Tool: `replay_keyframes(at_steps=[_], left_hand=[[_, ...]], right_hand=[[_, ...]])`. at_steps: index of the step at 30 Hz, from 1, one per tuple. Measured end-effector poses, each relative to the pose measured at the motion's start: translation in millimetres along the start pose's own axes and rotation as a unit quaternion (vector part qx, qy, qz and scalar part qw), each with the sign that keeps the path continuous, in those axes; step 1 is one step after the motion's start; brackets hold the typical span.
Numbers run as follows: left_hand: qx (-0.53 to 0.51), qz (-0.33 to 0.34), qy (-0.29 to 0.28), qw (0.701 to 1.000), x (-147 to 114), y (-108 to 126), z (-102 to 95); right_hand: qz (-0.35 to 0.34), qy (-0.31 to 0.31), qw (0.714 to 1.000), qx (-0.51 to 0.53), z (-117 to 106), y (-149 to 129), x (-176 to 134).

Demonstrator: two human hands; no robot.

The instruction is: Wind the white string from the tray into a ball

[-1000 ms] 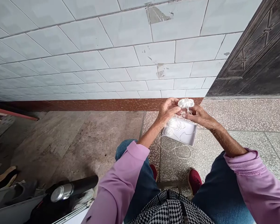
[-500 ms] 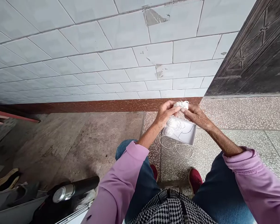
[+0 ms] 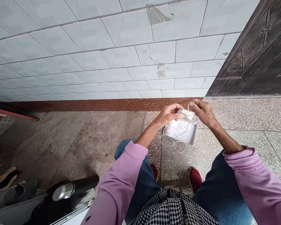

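My left hand (image 3: pixel 169 115) is closed on a small bunched piece of white cordwork (image 3: pixel 188 115), gripping it between thumb and fingers. Just right of it, my right hand (image 3: pixel 203 113) pinches a strand of white cord (image 3: pixel 188 107) pulled up from that piece. Below both hands a shallow white box (image 3: pixel 194 135) rests on the floor. Balls of white cord (image 3: pixel 170 131) lie at its left side, partly behind my left hand. A thin dark line, perhaps a thread, runs up inside the box. Loose cord (image 3: pixel 179 152) loops over the box's front edge onto the floor.
A tiled wall (image 3: pixel 117 75) stands ahead, with a dark door (image 3: pixel 257 65) at right. At lower left are a black cylinder with a silver end (image 3: pixel 63 191) and a shoe (image 3: pixel 6 178). A red bar (image 3: pixel 14 113) juts in from the left.
My right hand has moved up and right, off the piece, drawing a strand upward. The piece has shifted slightly right and down with my left hand. The cord loop on the floor looks smaller.
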State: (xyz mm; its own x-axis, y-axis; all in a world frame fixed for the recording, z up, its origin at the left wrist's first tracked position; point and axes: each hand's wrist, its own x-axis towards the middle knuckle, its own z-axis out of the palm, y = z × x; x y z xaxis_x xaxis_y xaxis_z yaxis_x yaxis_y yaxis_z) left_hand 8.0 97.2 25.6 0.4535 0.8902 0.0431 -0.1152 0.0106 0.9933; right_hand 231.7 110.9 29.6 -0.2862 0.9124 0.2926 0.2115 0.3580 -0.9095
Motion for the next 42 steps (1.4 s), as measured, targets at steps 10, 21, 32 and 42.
replay_keyframes(at_steps=[10, 21, 32, 42], left_hand=[[0.046, 0.059, 0.187, 0.979, 17.9, -18.6, -12.1], [-0.109, -0.023, 0.032, 0.993, 4.1, 0.0, 1.8], [-0.028, 0.014, 0.148, 0.989, 8.7, -10.3, -3.8], [-0.143, -0.058, 0.093, 0.984, 7.8, -19.0, -2.0]], right_hand=[[-0.014, -0.182, 0.982, -0.051, 36.1, -2.7, -16.6], [0.009, -0.033, 0.999, 0.018, 4.0, 2.9, 0.0], [0.046, -0.056, 0.997, 0.030, 21.8, 3.8, -2.4], [0.029, -0.074, 0.997, 0.027, 17.2, -11.6, -6.0]])
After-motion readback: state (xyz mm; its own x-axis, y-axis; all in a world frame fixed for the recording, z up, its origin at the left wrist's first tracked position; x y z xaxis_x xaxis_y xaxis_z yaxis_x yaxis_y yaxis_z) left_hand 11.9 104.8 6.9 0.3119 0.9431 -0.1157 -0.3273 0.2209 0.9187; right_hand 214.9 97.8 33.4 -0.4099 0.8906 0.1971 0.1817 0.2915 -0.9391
